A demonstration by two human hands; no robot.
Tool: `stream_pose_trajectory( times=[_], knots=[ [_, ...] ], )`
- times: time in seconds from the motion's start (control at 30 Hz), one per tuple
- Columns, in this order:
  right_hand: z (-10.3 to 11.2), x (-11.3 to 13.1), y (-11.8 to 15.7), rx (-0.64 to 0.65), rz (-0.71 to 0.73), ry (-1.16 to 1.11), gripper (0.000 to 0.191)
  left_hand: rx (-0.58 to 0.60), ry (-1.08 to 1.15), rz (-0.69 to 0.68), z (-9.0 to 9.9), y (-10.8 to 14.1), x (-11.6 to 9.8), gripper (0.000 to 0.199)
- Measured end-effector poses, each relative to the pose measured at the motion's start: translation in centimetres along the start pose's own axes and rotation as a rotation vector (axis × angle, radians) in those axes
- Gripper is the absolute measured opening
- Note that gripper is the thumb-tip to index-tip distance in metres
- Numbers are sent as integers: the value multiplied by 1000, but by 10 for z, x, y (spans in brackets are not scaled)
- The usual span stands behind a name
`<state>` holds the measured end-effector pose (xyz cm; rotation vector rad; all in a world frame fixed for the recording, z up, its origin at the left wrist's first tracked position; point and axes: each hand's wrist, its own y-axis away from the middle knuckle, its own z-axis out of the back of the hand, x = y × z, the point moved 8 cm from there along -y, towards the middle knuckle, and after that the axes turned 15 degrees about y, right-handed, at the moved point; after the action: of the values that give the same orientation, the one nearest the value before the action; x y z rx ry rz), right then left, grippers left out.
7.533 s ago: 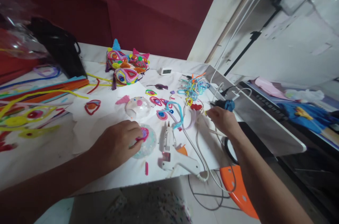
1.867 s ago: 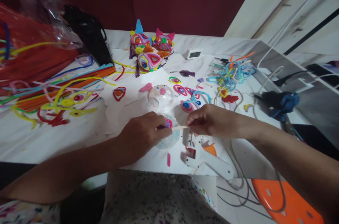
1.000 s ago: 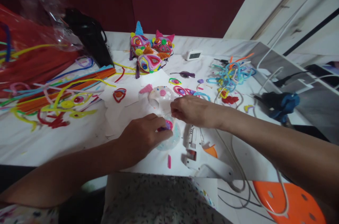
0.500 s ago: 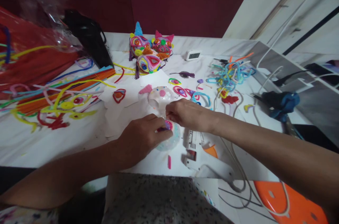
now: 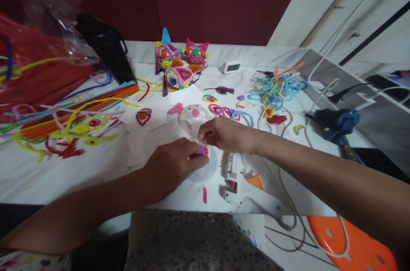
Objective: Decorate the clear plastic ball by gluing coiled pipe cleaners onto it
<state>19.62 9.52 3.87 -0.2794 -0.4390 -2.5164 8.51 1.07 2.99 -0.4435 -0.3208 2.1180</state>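
Observation:
A pink and purple piece [image 5: 203, 150] lies on a translucent glittery round form [image 5: 208, 168] near the table's front. My left hand [image 5: 174, 164] has its thumb and fingers closed around this piece. Just above it, my right hand [image 5: 218, 134] is pinched at the form's upper edge; whatever its fingertips hold is too small to make out. Beyond my hands sits a second pale round form [image 5: 195, 113] with a pink ear and a pink dot. To the right of the glittery form lies a white glue gun [image 5: 235, 168].
Three decorated heads [image 5: 179, 64] stand at the back by a small white display [image 5: 232, 67]. Pipe cleaners [image 5: 109, 91] spread at left near a black bottle [image 5: 107, 47]; more [image 5: 278, 89] tangle at right. Cables cross the right side. A pink strip [image 5: 205, 195] lies in front.
My right hand has shifted slightly left, its fingers still pinched. My left hand stays at the pink and purple piece. The view has moved slightly.

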Motion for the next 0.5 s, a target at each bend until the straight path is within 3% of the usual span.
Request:
stream_pose_trajectory(
  times=[0.5],
  knots=[
    [3,-7,5,-72,-11,-41,32,-56,-8,-79,5,0,-5,24]
  ],
)
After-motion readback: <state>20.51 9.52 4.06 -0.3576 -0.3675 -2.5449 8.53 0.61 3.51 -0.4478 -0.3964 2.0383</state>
